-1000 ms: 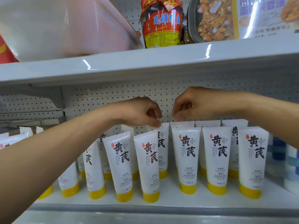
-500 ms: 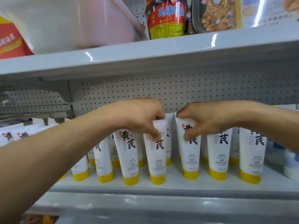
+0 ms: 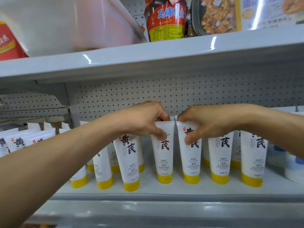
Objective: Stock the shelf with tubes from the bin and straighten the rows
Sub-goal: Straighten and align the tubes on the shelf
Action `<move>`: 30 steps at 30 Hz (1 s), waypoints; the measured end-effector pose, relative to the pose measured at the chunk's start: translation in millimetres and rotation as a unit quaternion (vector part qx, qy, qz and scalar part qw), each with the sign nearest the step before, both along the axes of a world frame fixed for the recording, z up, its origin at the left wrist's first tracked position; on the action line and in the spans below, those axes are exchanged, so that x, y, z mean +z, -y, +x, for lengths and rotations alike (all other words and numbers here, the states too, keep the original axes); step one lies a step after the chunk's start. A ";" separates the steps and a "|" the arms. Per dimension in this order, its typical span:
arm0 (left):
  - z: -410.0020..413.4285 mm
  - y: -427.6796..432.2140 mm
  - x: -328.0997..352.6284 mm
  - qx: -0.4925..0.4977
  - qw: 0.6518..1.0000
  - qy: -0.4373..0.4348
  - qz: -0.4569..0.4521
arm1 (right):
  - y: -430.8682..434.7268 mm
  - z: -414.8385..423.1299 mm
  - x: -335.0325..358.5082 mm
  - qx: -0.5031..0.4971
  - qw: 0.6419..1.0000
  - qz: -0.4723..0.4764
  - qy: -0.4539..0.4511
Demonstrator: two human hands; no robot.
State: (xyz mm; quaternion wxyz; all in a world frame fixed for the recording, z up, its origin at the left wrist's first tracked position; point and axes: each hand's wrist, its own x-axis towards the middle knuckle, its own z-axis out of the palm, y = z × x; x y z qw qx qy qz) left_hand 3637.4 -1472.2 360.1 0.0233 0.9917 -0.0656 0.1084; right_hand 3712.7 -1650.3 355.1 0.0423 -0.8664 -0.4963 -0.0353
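Several white tubes with yellow caps stand cap-down in rows on the white shelf (image 3: 164,189). My left hand (image 3: 144,118) pinches the top of a front-row tube (image 3: 163,155), thumb on its face and fingers behind. Right beside it, my right hand (image 3: 202,122) pinches the top of the neighbouring tube (image 3: 191,160) the same way. Both tubes stand upright, close together, caps on the shelf. More tubes stand behind and to either side; those at the far left lean.
A white plastic bin (image 3: 69,25) sits on the upper shelf (image 3: 164,56) at the left, beside a red-labelled jar (image 3: 165,18) and packaged food (image 3: 217,15). Blue-and-white containers (image 3: 294,165) stand at the right end of the tube shelf. Perforated backboard behind.
Both hands came down from above the rows and took hold of the tops of two middle front tubes. The camera view moved closer and shifted slightly.
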 end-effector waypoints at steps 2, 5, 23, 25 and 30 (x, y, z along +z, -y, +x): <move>-1.0 0.5 -1.4 -0.007 1.000 0.005 -0.009 | 0.5 -0.6 0.0 0.002 1.000 0.003 -0.004; -2.4 1.4 -1.9 -0.009 1.000 0.008 -0.015 | -0.2 -0.5 0.1 0.000 1.000 0.004 -0.003; -23.4 -20.8 15.1 -0.035 0.991 0.086 -0.099 | 4.9 -6.4 8.6 0.021 0.985 0.170 0.016; -31.3 -32.0 20.9 -0.025 0.989 0.097 -0.109 | 0.8 -8.0 8.7 0.031 0.980 0.194 0.016; -49.4 -58.4 28.6 0.016 0.990 0.071 -0.123 | -14.3 -11.2 12.6 0.053 0.983 0.174 0.018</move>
